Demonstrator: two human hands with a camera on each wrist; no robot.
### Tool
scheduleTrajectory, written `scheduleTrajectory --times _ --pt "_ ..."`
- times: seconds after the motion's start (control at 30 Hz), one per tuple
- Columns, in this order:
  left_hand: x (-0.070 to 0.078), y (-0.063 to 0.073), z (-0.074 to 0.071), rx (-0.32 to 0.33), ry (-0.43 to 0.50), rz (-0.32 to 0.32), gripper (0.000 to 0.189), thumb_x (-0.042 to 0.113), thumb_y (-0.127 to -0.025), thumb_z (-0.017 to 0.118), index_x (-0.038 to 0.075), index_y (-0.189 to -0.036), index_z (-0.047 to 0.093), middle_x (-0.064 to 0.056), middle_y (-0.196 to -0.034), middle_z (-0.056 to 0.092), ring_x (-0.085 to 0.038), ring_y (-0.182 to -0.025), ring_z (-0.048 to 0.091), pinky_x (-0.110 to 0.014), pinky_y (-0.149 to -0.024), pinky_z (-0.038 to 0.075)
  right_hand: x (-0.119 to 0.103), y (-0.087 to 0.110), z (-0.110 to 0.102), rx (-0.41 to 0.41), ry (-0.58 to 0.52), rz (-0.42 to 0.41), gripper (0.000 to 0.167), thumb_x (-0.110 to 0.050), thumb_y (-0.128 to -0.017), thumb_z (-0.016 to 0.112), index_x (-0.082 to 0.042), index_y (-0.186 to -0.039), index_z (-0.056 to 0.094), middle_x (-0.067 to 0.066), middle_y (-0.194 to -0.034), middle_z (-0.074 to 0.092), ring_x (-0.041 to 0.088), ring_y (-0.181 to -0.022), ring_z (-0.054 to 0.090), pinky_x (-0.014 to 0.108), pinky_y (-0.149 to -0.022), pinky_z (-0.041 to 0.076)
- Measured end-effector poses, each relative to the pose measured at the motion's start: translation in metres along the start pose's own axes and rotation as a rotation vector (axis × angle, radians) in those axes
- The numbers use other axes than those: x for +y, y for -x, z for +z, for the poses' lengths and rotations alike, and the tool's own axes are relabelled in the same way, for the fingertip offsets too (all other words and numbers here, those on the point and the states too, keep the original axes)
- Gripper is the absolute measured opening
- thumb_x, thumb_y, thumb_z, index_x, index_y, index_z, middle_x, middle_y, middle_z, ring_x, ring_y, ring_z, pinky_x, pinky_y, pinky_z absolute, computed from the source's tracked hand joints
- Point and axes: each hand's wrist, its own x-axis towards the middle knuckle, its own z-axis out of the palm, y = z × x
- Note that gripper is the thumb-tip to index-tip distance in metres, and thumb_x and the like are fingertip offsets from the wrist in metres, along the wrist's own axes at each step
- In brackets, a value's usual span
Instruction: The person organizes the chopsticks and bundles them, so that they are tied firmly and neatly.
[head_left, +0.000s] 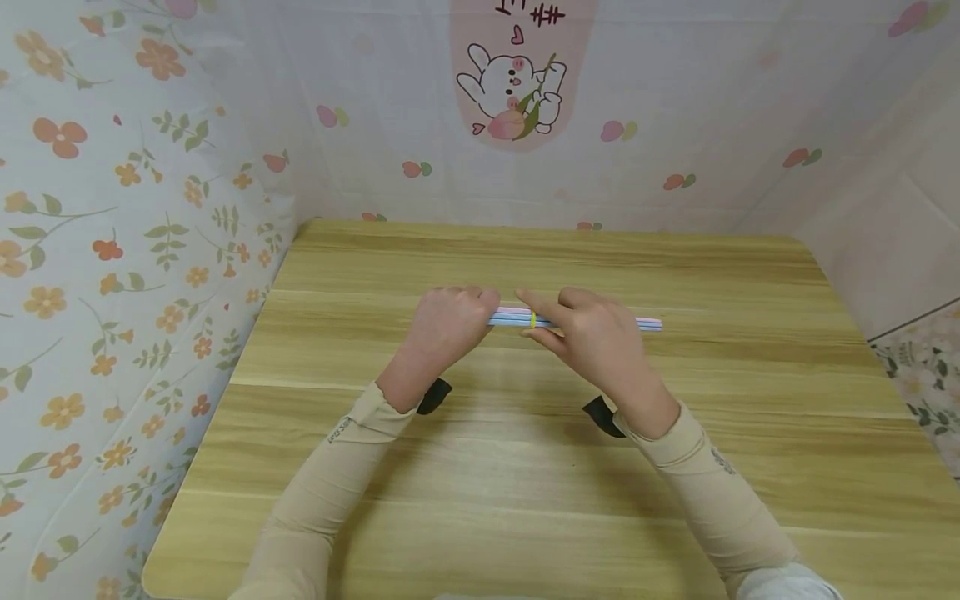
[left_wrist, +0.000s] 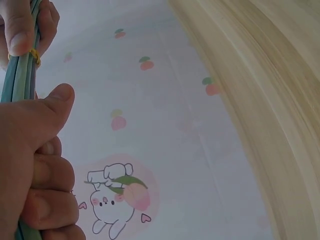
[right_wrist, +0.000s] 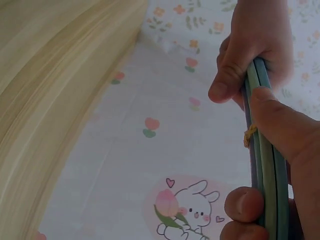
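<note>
A bundle of slim pastel sticks, pink and blue (head_left: pixel 513 317), is held level above the table. A yellow rubber band (head_left: pixel 533 319) circles it between the two hands. My left hand (head_left: pixel 453 321) grips the bundle's left end, fingers curled round it as the left wrist view shows. On the other side, my right hand (head_left: pixel 600 329) holds the bundle between thumb and fingers, its thumb (right_wrist: pixel 275 117) lying along the sticks close to the band (right_wrist: pixel 250 135). The right end of the sticks (head_left: pixel 650 324) pokes out past the right hand. Their left end is hidden inside the left fist.
Beneath the hands lies a wood-grain table (head_left: pixel 495 500) with rounded corners. A white curtain (head_left: pixel 360 100) with a rabbit print hangs behind it, and a floral cloth (head_left: pixel 97 308) on the left. Black straps (head_left: pixel 433 397) stick out below the wrists.
</note>
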Motion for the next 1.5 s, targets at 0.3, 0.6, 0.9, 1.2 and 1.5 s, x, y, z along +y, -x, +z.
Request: scheduleTrajectory --times 0.3,0.6,0.9,1.2,1.5 --pt "0.000 -0.001 0.000 -0.007 -0.020 0.001 0.021 0.015 -0.085 0.070 0.011 -0.069 0.057 0.001 -0.056 0.057 -0.008 -0.041 0.041 -0.022 -0.038 0.032 0.003 0.000 -0.004 -0.020 -0.051 0.008 0.049 -0.033 -0.073 0.082 -0.008 -0.114 0.069 0.003 -0.067 0.052 0.016 -0.054 0.044 0.029 -0.051 0.040" --pt "-0.001 0.000 -0.001 -0.024 -0.021 -0.005 0.021 0.016 -0.085 0.070 0.012 -0.069 0.056 0.001 -0.056 0.056 -0.008 -0.042 0.039 -0.023 -0.038 0.031 0.002 0.000 -0.009 -0.044 -0.095 -0.004 0.024 -0.020 -0.081 0.077 -0.001 -0.094 0.069 0.006 -0.076 0.061 0.018 -0.063 0.052 0.031 -0.059 0.047" --pt "-0.001 -0.001 -0.002 -0.013 -0.005 -0.010 0.021 0.014 -0.084 0.069 0.011 -0.069 0.055 0.001 -0.055 0.054 -0.008 -0.042 0.039 -0.023 -0.038 0.032 0.000 -0.003 -0.008 -0.028 -0.099 -0.067 0.018 -0.012 -0.081 0.075 -0.001 -0.091 0.065 0.006 -0.075 0.058 0.020 -0.065 0.051 0.030 -0.061 0.046" --pt "-0.001 0.001 -0.002 0.028 -0.001 -0.008 0.023 0.011 -0.082 0.070 0.011 -0.067 0.053 0.000 -0.053 0.052 -0.008 -0.042 0.037 -0.023 -0.038 0.027 -0.005 -0.007 -0.007 -0.060 -0.102 -0.074 0.026 -0.010 -0.077 0.079 0.001 -0.096 0.066 0.008 -0.081 0.062 0.020 -0.069 0.055 0.030 -0.063 0.049" --pt "0.000 0.001 -0.003 -0.002 -0.003 -0.008 0.020 0.015 -0.084 0.071 0.011 -0.071 0.057 -0.002 -0.058 0.060 -0.010 -0.041 0.045 -0.023 -0.038 0.032 -0.008 -0.009 -0.006 -0.074 -0.106 -0.028 0.033 -0.015 -0.076 0.081 -0.002 -0.105 0.070 0.005 -0.077 0.060 0.016 -0.062 0.052 0.028 -0.057 0.048"
